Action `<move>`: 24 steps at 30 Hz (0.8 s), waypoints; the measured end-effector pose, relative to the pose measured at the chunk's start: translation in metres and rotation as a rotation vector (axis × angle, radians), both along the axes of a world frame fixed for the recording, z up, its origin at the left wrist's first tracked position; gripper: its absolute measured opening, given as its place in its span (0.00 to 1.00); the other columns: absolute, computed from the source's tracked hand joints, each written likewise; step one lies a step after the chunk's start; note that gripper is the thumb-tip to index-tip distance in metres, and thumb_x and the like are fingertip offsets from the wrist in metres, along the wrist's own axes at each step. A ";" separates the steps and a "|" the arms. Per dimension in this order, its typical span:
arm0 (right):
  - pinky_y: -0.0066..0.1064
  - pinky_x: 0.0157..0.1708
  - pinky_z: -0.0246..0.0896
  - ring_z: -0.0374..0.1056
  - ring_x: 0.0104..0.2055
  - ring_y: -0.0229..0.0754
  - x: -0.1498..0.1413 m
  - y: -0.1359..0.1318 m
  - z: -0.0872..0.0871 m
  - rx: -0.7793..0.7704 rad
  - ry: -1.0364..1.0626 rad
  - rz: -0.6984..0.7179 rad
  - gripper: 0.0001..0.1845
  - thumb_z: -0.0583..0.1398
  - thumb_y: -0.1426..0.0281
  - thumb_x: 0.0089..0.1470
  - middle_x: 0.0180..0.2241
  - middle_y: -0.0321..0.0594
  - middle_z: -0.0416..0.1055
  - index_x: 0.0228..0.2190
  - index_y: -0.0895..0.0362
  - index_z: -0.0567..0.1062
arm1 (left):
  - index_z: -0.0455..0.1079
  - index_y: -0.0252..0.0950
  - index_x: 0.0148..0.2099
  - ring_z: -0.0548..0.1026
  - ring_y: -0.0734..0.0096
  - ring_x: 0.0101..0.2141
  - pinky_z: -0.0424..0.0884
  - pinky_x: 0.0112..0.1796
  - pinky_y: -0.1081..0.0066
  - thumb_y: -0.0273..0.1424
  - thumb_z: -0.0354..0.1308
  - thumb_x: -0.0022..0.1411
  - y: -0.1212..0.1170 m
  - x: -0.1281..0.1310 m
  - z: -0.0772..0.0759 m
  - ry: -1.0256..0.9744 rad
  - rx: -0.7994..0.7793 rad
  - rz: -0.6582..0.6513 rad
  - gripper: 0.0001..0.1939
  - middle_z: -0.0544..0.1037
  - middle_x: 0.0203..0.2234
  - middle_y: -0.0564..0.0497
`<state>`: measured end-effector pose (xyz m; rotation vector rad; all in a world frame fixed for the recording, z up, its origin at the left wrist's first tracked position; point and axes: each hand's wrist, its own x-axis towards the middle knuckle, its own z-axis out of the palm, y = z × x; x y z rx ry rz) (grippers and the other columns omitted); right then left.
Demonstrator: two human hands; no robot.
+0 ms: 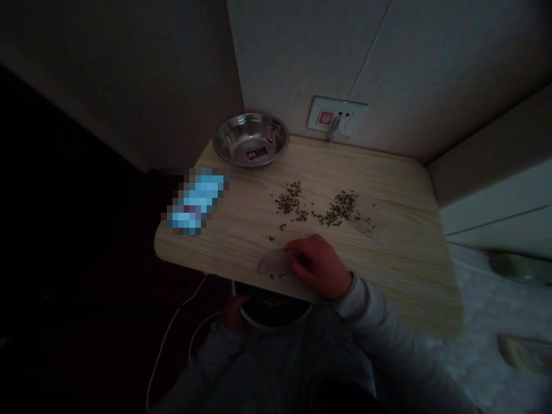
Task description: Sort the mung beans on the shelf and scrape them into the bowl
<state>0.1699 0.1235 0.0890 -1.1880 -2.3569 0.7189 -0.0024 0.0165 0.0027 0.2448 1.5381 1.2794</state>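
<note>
My right hand (318, 265) rests near the front edge of a light wooden table (405, 253), fingers curled on a small pale translucent piece (272, 262) pressed against the tabletop. Below the table's front edge my left hand (235, 313) grips the rim of a dark bowl with a white rim (276, 319). Small green beans (321, 208) lie scattered in two loose patches on the middle of the table, and a few lie beside the pale piece.
A steel bowl (250, 139) stands at the table's back left corner. A blurred blue object (196, 200) lies at the left edge. A wall socket (336, 117) with a plug sits behind the table. A white cable (166, 339) hangs below. Bedding shows at right.
</note>
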 end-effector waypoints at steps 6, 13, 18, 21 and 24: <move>0.33 0.35 0.52 0.62 0.28 0.38 0.000 -0.004 0.000 -0.004 -0.019 0.022 0.11 0.53 0.71 0.45 0.23 0.38 0.68 0.33 0.59 0.70 | 0.71 0.37 0.21 0.72 0.58 0.33 0.66 0.37 0.62 0.29 0.58 0.34 0.001 -0.001 -0.003 -0.022 -0.049 0.013 0.05 0.76 0.22 0.50; 0.33 0.34 0.51 0.61 0.27 0.38 0.000 -0.012 0.000 0.007 -0.011 0.028 0.11 0.53 0.71 0.44 0.21 0.38 0.67 0.32 0.59 0.70 | 0.70 0.36 0.20 0.72 0.58 0.34 0.66 0.38 0.62 0.28 0.57 0.32 0.005 0.003 -0.002 -0.093 -0.014 0.034 0.05 0.76 0.21 0.51; 0.32 0.33 0.50 0.61 0.27 0.38 0.000 -0.017 0.000 -0.013 -0.006 0.048 0.11 0.53 0.72 0.45 0.21 0.38 0.67 0.33 0.59 0.70 | 0.67 0.36 0.16 0.72 0.58 0.31 0.66 0.36 0.63 0.28 0.57 0.32 0.006 0.004 0.005 -0.141 -0.034 0.013 0.01 0.75 0.19 0.51; 0.33 0.33 0.49 0.61 0.28 0.38 0.000 -0.019 0.001 -0.031 -0.005 0.056 0.11 0.53 0.72 0.44 0.23 0.39 0.68 0.33 0.59 0.70 | 0.68 0.36 0.17 0.72 0.56 0.33 0.66 0.37 0.61 0.29 0.57 0.34 0.005 0.003 0.002 -0.162 -0.046 -0.005 0.02 0.75 0.20 0.50; 0.32 0.33 0.49 0.60 0.28 0.38 0.001 -0.019 0.001 -0.031 0.000 0.069 0.11 0.54 0.72 0.43 0.23 0.38 0.68 0.33 0.59 0.70 | 0.68 0.37 0.18 0.72 0.55 0.34 0.65 0.38 0.61 0.28 0.56 0.33 0.004 0.002 -0.003 -0.109 -0.050 0.030 0.03 0.75 0.21 0.49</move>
